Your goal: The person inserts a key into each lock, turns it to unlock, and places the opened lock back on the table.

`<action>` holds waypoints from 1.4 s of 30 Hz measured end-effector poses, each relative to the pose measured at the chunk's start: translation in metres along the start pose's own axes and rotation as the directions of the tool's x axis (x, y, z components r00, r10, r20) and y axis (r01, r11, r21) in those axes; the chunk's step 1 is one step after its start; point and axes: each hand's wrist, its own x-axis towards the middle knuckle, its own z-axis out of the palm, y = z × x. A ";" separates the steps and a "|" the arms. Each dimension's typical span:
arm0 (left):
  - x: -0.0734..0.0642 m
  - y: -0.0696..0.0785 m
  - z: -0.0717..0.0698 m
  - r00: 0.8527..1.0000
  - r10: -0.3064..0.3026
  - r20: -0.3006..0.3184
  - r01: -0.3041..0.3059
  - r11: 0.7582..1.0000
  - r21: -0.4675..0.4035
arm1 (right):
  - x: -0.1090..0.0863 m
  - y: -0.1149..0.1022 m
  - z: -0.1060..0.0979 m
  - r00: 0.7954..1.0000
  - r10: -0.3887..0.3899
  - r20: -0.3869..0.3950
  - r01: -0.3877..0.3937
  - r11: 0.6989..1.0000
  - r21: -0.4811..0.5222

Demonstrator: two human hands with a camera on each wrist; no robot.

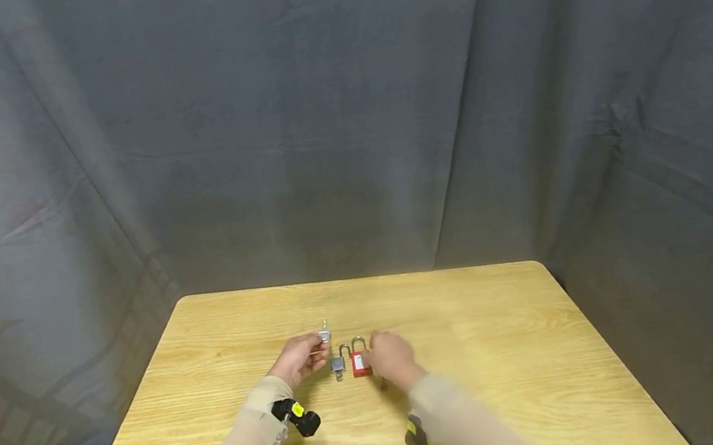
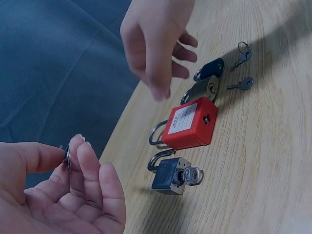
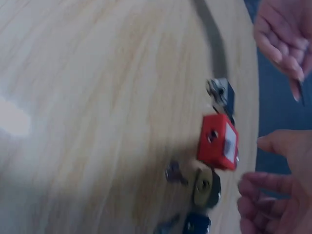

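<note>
My left hand (image 1: 302,358) pinches a small silver key (image 1: 325,336) between thumb and fingertips, just above the table. My right hand (image 1: 392,358) hovers over the row of padlocks, thumb and fingers apart, holding nothing in the right wrist view. Nearest the left hand lies a grey padlock (image 2: 168,175), its shackle swung open and a key (image 2: 193,176) in its keyhole. Beside it is a red padlock (image 2: 195,126) with a white label. A brass-coloured padlock (image 2: 201,90) and a blue padlock (image 2: 212,69) continue the row, partly hidden by the right hand in the head view.
Two loose keys lie on the wooden table (image 1: 518,352) in front of the brass and blue padlocks: a single key (image 2: 242,84) and a key with a ring (image 2: 243,56). Grey cloth (image 1: 318,144) hangs behind the table and along its sides.
</note>
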 end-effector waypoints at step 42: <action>-0.003 0.002 -0.004 1.000 0.010 -0.008 -0.010 1.000 -0.007 | 0.006 -0.016 0.041 0.974 0.022 -0.225 -0.059 0.985 -0.160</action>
